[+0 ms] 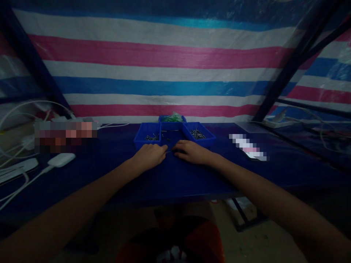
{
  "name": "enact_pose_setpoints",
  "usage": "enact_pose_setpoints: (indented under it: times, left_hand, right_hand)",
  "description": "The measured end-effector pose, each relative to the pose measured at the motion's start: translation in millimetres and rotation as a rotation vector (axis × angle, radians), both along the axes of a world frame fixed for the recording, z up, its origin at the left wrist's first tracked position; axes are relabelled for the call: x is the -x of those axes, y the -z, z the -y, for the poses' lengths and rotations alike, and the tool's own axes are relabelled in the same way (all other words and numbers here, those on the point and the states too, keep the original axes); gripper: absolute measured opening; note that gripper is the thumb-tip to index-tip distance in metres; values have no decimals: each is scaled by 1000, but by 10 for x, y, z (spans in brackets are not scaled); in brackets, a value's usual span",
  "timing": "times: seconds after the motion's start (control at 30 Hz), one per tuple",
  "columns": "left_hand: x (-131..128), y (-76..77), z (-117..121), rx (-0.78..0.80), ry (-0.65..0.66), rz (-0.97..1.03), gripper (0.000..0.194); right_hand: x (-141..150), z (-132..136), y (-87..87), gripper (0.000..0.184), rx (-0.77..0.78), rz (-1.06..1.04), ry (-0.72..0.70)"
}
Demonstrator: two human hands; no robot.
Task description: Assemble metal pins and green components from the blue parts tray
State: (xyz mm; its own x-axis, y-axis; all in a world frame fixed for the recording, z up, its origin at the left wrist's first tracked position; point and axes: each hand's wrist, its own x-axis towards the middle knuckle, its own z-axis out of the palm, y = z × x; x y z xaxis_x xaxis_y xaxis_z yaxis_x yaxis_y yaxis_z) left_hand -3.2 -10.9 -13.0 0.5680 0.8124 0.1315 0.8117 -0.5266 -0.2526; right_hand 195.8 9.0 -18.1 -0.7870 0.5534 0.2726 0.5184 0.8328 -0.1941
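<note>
My left hand (151,155) rests low over the blue table in a pinch, its thumb and forefinger pressed together. A thin, pale metal piece (168,152) juts from those fingertips towards my right hand. Facing it, my right hand (192,152) has its fingers curled and thumb tucked under; what they hold is too dark to make out. Just beyond my hands, a left blue bin (139,133) and a right blue bin (211,140) contain small metal parts. A few loose metal parts (168,139) lie on the table between them.
Behind stands another blue bin (161,119) with a green-and-clear plastic bag (174,117). White cables and a white adapter (62,159) lie at left. A partly blurred-out flat object (253,154) is at right. Blue frame posts and a striped sheet (164,56) enclose the table.
</note>
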Motion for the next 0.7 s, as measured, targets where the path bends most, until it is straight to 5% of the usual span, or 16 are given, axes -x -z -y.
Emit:
enact_pose_setpoints:
  times: [0.37,0.7]
  left_hand:
    - [-52,-6,54,-3,169,108,22]
    - [-20,-21,24,11,122,122,27]
  right_hand:
    - [36,61,-61,16,40,-13,-45]
    - [-37,64,-139,15,35,-18,43]
